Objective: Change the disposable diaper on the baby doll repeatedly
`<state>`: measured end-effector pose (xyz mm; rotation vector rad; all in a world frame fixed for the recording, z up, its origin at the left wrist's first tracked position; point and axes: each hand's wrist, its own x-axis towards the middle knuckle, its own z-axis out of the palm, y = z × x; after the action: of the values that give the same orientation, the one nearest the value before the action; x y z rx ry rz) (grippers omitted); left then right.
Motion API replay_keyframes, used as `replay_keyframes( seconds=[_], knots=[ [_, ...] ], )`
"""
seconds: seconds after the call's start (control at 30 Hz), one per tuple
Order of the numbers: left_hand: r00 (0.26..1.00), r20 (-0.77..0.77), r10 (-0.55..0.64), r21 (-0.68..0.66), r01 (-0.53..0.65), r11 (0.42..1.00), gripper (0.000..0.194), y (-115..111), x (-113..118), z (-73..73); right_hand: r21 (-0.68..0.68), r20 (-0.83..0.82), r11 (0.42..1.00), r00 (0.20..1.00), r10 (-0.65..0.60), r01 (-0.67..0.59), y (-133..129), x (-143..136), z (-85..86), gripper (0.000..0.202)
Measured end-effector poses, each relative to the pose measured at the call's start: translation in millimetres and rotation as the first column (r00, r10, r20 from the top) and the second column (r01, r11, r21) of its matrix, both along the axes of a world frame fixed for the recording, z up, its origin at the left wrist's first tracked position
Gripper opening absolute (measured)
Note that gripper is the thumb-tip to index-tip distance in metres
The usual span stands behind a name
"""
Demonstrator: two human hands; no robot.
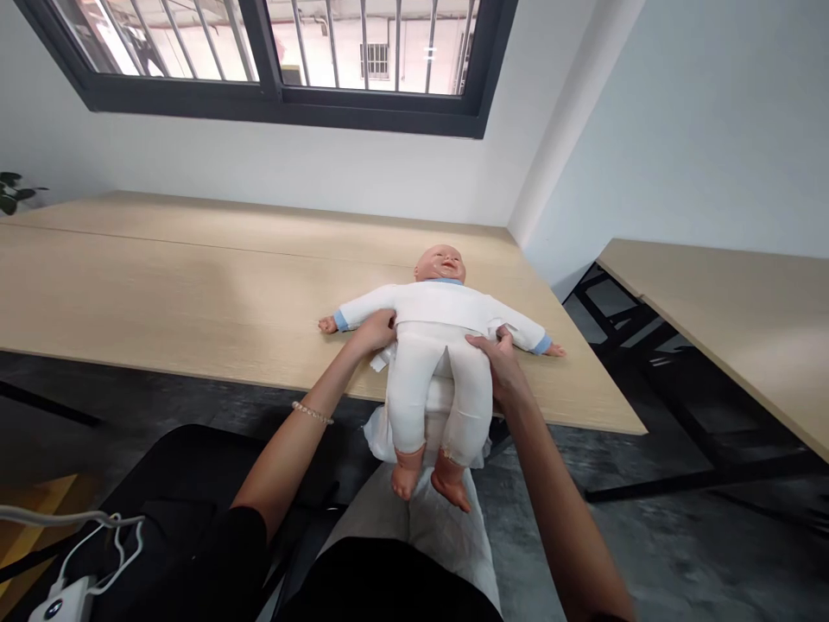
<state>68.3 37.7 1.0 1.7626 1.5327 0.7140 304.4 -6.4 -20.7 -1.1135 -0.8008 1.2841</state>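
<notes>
A baby doll lies on its back with arms spread, its head toward the wall and its feet past the table's front edge. It wears a white top with blue cuffs over a white cloth body. Beneath its hips and legs a white diaper is spread out and hangs over the edge. At the doll's waist on the left, my left hand is closed with fingers pinched on the diaper's white side; the fingertips are partly hidden. My right hand grips white material at the opposite hip, its thumb lying against the doll.
The doll rests near the right end of a light wooden table. Another table stands to the right across a gap. A black chair is at lower left, near a white device with cables. A barred window is ahead.
</notes>
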Motion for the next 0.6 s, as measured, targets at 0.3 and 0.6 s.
replay_keyframes(
  seconds=[0.3,0.6],
  knots=[
    [0.954,0.274,-0.120,-0.272,0.197,0.942,0.029,3,-27,13.4,0.006,-0.013,1.000,1.000,0.007,-0.007,6,2,-2.3,0.101],
    [0.830,0.551,0.084,-0.501,0.249,0.829,0.010,13,-28,11.7,-0.016,-0.042,1.000,0.999,0.014,-0.015,3,1,1.3,0.102]
  ],
)
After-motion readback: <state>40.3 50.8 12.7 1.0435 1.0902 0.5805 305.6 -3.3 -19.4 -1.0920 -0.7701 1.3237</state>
